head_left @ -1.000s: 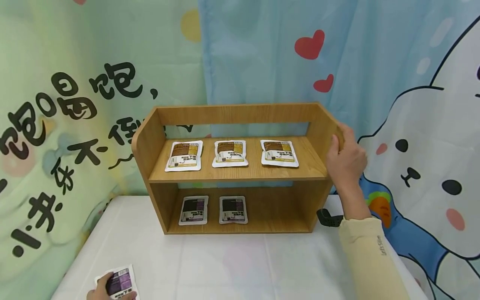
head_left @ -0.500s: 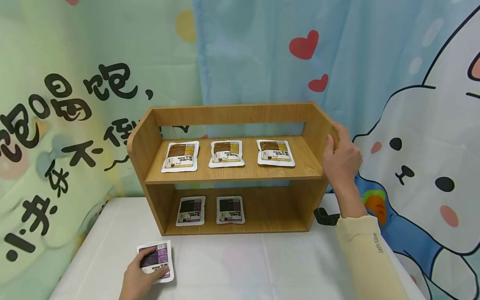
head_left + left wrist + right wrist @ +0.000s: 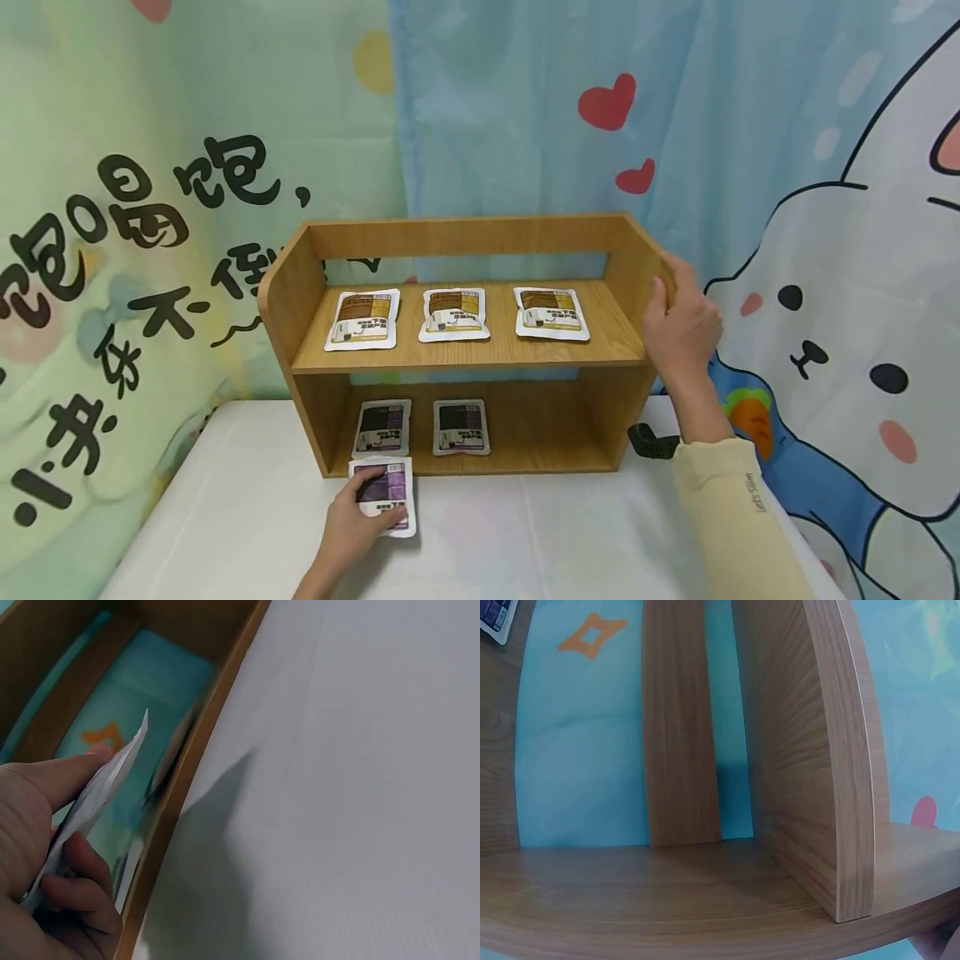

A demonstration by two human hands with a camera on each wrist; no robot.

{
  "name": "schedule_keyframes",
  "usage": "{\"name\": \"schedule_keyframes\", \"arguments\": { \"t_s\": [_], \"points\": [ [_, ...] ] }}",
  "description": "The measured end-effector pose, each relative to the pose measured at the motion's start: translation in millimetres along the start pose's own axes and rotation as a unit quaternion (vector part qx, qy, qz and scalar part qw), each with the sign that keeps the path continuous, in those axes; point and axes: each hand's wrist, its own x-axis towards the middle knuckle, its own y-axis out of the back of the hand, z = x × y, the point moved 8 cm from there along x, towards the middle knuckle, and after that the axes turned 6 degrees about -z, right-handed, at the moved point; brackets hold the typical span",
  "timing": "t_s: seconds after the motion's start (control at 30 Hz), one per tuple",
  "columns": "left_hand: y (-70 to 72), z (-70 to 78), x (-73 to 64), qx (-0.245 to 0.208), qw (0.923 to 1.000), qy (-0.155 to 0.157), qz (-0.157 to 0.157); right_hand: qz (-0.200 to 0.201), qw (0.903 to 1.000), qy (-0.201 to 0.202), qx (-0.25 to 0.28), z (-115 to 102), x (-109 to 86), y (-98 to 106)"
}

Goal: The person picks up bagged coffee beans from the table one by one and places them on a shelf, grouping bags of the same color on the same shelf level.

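In the head view my left hand (image 3: 356, 523) pinches a white pouch with a purple label (image 3: 393, 493) by its sides, just in front of the lower shelf. The left wrist view shows this pouch (image 3: 101, 796) edge-on between thumb and curled fingers, tilted, beside the wooden rack's front edge. My right hand (image 3: 681, 321) grips the right side panel of the two-tier wooden rack (image 3: 480, 357). Two purple-labelled pouches (image 3: 382, 428) lie on the lower shelf, left and middle. Three brown-and-yellow pouches (image 3: 453, 314) lie in a row on the upper shelf.
The rack stands on a white-covered table (image 3: 225, 500), against a printed curtain (image 3: 510, 100). A black strap-like object (image 3: 652, 442) shows at my right wrist. Bare wood shows on the right of the lower shelf (image 3: 551, 433).
My left hand has carried the purple-labelled pouch from the table's front left up and right to the rack's lower shelf. My right hand has kept its grip on the side panel.
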Motion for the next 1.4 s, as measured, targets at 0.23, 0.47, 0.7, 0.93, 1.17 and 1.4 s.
{"name": "schedule_keyframes", "arguments": {
  "t_s": [0.23,0.47,0.7,0.93,1.17,1.4],
  "points": [
    [-30.3,28.9,21.2,-0.035,0.9981,-0.043,-0.027,0.005,1.0,0.005,0.0,-4.7,3.2,3.7],
    [-51.7,43.1,30.6,-0.058,0.996,-0.051,-0.044,0.0,1.0,0.005,0.001,-6.5,0.0,1.2],
    [-65.1,65.5,47.8,-0.062,0.9934,-0.082,-0.051,0.006,1.0,0.008,0.001,-7.0,1.1,4.8],
    [-84.5,69.7,63.1,-0.064,0.9928,-0.087,-0.052,0.003,0.9999,0.013,-0.001,-6.2,-0.9,-1.2],
    [-111.5,77.7,73.2,-0.062,0.9924,-0.085,-0.063,0.002,1.0,0.005,0.0,-4.0,1.0,0.3],
    [-125.9,87.8,80.2,-0.053,0.9904,-0.106,-0.07,-0.006,1.0,0.0,-0.005,0.6,-2.1,1.2]
  ]
}}
